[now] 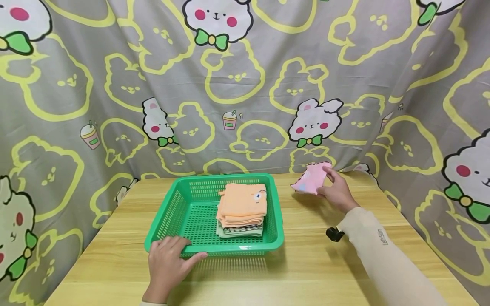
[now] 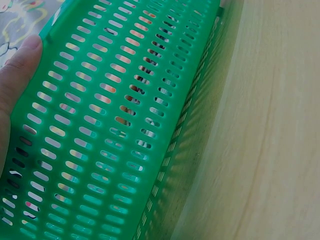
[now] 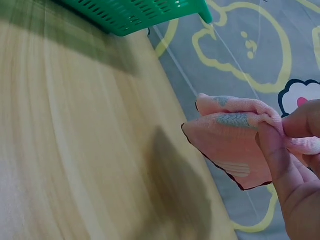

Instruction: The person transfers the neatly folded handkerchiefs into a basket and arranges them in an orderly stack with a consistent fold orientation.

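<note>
Nearest, the left hand (image 1: pixel 168 263) lies flat with fingers relaxed on the pale wood-grain tabletop (image 1: pixel 306 272), its fingertips over the front rim of a green plastic basket (image 1: pixel 164 221) and its thumb along the front wall; the left wrist view shows the thumb against that wall, a smooth lattice of small oblong slots. The basket is rectangular and shallow, with slotted walls and floor. Inside it, toward the right side, sits a stack of folded cloths (image 1: pixel 242 210): soft peach ones on top, the uppermost with a small printed motif near its corner, and a green and a checked one at the bottom. Beyond the basket's right far corner, the right hand (image 1: pixel 337 191) in a cream sleeve (image 1: pixel 383 250) grips a pink cloth (image 1: pixel 311 178), fingers and thumb pinching its bunched edge. The cloth is thin and soft, folded to a rough square with a dark trimmed edge and faint printed patches, held just above the tabletop's far edge. Behind hangs a grey curtain (image 1: pixel 245 85) printed with yellow-outlined bears and white bunnies.
</note>
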{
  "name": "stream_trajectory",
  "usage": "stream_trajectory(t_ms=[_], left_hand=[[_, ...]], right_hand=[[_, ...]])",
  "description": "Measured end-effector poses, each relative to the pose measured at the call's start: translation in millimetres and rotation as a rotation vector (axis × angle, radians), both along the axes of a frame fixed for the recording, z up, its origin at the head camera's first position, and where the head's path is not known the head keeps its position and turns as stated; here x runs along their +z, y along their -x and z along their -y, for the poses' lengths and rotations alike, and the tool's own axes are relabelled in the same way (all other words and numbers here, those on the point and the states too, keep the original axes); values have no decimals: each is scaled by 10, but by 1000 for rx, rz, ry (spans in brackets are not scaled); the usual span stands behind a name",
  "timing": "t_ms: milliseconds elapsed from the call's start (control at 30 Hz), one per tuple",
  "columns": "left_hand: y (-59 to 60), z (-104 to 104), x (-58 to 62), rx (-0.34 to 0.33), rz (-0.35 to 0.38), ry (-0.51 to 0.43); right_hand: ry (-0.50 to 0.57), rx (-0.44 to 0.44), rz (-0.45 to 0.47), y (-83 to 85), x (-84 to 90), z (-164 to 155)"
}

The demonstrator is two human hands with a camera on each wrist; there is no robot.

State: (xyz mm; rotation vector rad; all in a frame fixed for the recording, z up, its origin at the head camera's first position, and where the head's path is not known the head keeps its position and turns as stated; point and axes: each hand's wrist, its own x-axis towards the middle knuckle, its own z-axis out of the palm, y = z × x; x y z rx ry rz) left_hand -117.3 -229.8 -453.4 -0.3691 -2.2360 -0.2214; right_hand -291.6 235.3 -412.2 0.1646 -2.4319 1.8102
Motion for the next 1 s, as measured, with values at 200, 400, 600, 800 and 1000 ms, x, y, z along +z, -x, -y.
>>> stream_trajectory(t_ms=[200,400,600,800,1000], left_hand=[[7,3,-16,-2,-1,0],[8,6,-12,1,-1,1],[6,3,-4,-1,-9,-2],[3,2,-4,-6,-13,-4],[1,3,-4,-6,-8,-1]], right_hand=[[11,6,-10,-3,82,32],[9,11,-3,-22,158,76],[20,-10,5,-30,228,133],[69,12,-6,-45,297,183],[111,24,-26,-61,354,245]])
